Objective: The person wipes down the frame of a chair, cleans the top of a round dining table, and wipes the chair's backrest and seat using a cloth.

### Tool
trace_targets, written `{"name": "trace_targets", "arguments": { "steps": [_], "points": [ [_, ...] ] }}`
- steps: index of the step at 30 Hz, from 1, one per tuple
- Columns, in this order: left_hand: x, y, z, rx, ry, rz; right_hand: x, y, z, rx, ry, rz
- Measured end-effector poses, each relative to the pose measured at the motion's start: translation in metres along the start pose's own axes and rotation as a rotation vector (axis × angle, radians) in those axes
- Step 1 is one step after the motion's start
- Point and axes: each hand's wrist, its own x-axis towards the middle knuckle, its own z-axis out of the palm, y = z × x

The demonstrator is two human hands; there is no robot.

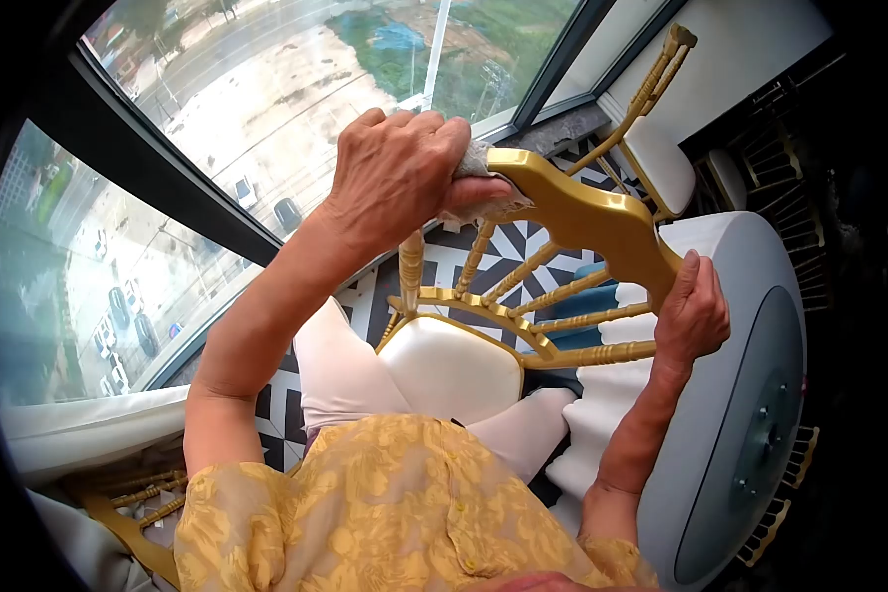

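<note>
A gold chair with a curved top rail [587, 202], turned spindles and a white seat [454, 365] stands right in front of me. My left hand [400, 173] is closed around a grey cloth [479, 187], pressing it over the left end of the top rail. At the rail's other end, my right hand [694, 306] grips the gold frame with its fingers wrapped round it. The seat is close to my legs, and the chair's lower legs are mostly hidden.
To my right is a round table with a white cloth [760, 247] and a dark glass turntable [750, 444]. Another gold chair [658, 163] stands by the far wall. Tall windows [266, 99] line the left. A further gold chair [138, 523] is behind me at lower left.
</note>
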Motion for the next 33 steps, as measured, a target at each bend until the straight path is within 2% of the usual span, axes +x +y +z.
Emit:
{"name": "trace_targets", "arguments": {
  "steps": [2, 6, 9, 11, 14, 15, 17, 19, 21, 23, 24, 25, 28, 29, 31, 33],
  "points": [
    [0.007, 0.006, 0.001, 0.088, 0.026, -0.022, -0.001, -0.003, 0.003, 0.041, 0.055, 0.017],
    [0.033, 0.048, 0.023, -0.014, 0.060, -0.052, 0.002, -0.002, 0.000, 0.015, 0.094, -0.011],
    [0.059, 0.093, 0.043, -0.006, 0.024, 0.067, 0.001, -0.004, 0.003, 0.009, 0.064, 0.017],
    [0.069, 0.119, 0.062, -0.124, 0.153, 0.064, 0.002, 0.000, 0.006, 0.007, 0.132, -0.011],
    [0.070, 0.121, 0.056, -0.150, 0.047, 0.094, -0.001, 0.002, 0.007, 0.006, 0.127, -0.010],
    [0.065, 0.115, 0.060, -0.050, 0.093, 0.150, -0.003, 0.003, 0.005, 0.005, 0.114, -0.010],
    [0.054, 0.089, 0.046, 0.060, 0.054, 0.207, -0.002, 0.004, 0.003, -0.023, 0.089, -0.014],
    [0.045, 0.055, 0.037, 0.106, 0.192, 0.259, -0.003, 0.005, 0.001, -0.015, 0.060, 0.002],
    [0.034, 0.036, 0.019, 0.103, -0.011, 0.140, -0.004, 0.007, -0.001, 0.057, 0.022, -0.001],
    [0.013, 0.010, 0.016, -0.029, -0.011, 0.025, -0.004, 0.007, -0.001, 0.058, 0.023, 0.012],
    [0.004, 0.003, 0.012, 0.028, 0.157, 0.067, -0.005, 0.006, 0.000, 0.064, 0.019, 0.021],
    [0.000, -0.001, 0.006, 0.029, 0.156, 0.076, -0.005, 0.005, 0.000, 0.064, 0.021, 0.030],
    [-0.011, -0.004, -0.007, 0.024, -0.038, -0.128, -0.003, 0.008, -0.001, 0.055, 0.033, 0.018],
    [-0.018, -0.006, -0.007, 0.031, -0.036, -0.126, -0.004, 0.009, 0.000, 0.063, 0.019, 0.018],
    [-0.032, -0.010, -0.004, -0.100, -0.018, -0.250, -0.004, 0.009, 0.002, 0.081, 0.007, 0.040],
    [-0.042, -0.009, 0.014, -0.255, 0.110, -0.271, -0.004, 0.005, 0.005, -0.021, 0.033, 0.021]
  ]
}}
